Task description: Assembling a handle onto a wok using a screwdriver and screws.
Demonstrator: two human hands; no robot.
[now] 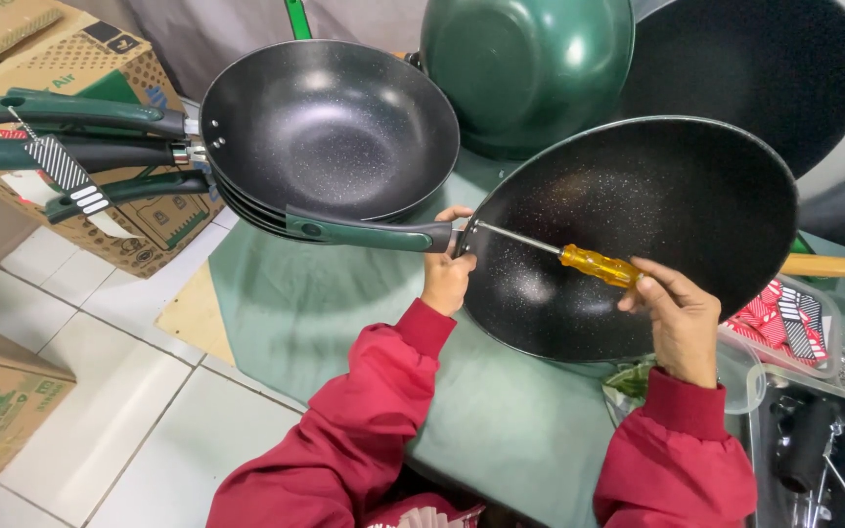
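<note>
A black speckled wok pan (677,205) stands tilted on the green table, its inside facing me. My left hand (447,269) grips the pan where its dark green handle (364,233) joins the rim. My right hand (677,313) holds a screwdriver (594,262) with a yellow translucent grip. Its metal shaft runs across the pan's inside and its tip rests at the handle joint next to my left hand. Both my sleeves are red.
A stack of finished woks (330,132) with green handles (80,112) sits at the left. A green wok (525,68) and another black pan (765,59) lean at the back. Cardboard boxes (80,68) stand left; clear plastic tubs (814,430) of parts sit at right.
</note>
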